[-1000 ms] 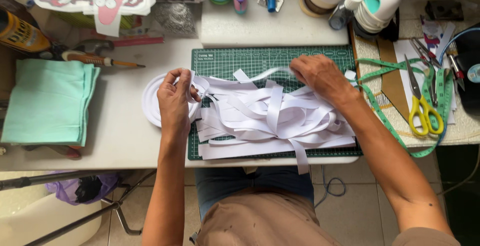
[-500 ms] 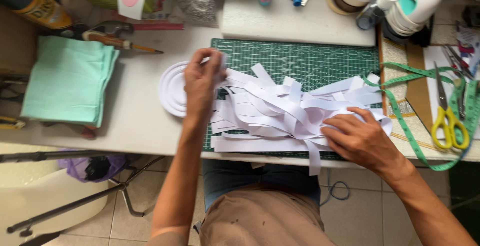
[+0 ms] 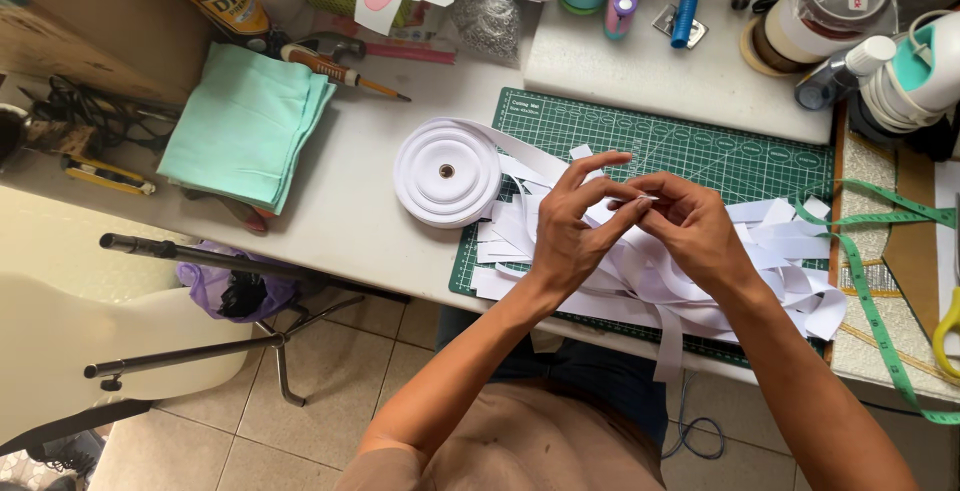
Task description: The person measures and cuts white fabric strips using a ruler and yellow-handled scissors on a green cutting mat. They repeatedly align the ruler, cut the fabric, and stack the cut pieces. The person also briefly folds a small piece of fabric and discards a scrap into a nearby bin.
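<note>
left hand [image 3: 572,236]: hovering over the green cutting mat [image 3: 720,156], fingers curling in, thumb and forefinger meeting the right hand's fingertips on a white ribbon strip [image 3: 640,198]; grip narrow, pinching the strip.
right hand [image 3: 695,231]: sitting just beside the left hand, touching it at the fingertips; grip narrow, pinching the same strip.
pile of cut white ribbon pieces [image 3: 780,276]: lying loose across the mat beneath both hands, some ends hanging over the near edge of the table [image 3: 350,211].
white ribbon roll [image 3: 447,172]: lying flat at the mat's left edge, its loose end trailing toward the pile.
folded mint-green cloths [image 3: 245,126]: stacking on the table, well left of the roll.
green measuring tape [image 3: 880,301]: snaking along the right side of the mat.
screwdriver [image 3: 340,69]: lying beyond the cloths.
blue marker [image 3: 686,11]: resting on the white board behind the mat.
</note>
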The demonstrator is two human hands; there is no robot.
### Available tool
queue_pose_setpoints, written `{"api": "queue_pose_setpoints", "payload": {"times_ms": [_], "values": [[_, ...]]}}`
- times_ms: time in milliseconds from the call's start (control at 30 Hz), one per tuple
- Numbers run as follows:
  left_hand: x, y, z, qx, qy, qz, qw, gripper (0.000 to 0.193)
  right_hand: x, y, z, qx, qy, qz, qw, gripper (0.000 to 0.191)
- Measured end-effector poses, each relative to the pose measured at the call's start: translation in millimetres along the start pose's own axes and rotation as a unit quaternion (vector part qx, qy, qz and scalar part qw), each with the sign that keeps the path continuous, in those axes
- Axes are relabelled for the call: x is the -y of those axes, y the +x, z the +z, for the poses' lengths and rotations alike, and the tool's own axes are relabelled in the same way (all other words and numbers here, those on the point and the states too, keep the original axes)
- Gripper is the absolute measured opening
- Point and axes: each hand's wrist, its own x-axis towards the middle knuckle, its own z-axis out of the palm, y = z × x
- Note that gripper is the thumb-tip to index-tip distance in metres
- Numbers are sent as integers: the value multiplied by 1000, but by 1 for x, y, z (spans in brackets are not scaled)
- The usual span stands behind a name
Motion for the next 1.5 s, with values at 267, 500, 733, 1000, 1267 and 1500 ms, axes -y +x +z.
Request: {"api": "queue_pose_setpoints", "payload": {"times_ms": [267, 500, 733, 1000, 1267, 1500], "values": [[65, 36, -51, -72, 211, 103, 969, 52, 1, 9, -33, -34, -116, 81, 989, 20], [70, 39, -125, 150, 495, -68, 853, 78, -8, 13, -104, -76, -169, 156, 970, 21], [45, 28, -132, 194, 522, -62, 828, 42, -17, 3, -129, -67, -172, 141, 973, 23], [50, 69, -124, 188, 368, -12, 911, 27, -22, -22, -153, -203, -132, 99, 965, 20], [53, 74, -134, 204, 322, -29, 924, 48, -31, -47, -182, -290, -144, 81, 943, 18], [58, 82, -151, 224, 231, -104, 941, 27, -39, -48, -176, -282, -168, 57, 943, 18]]}}
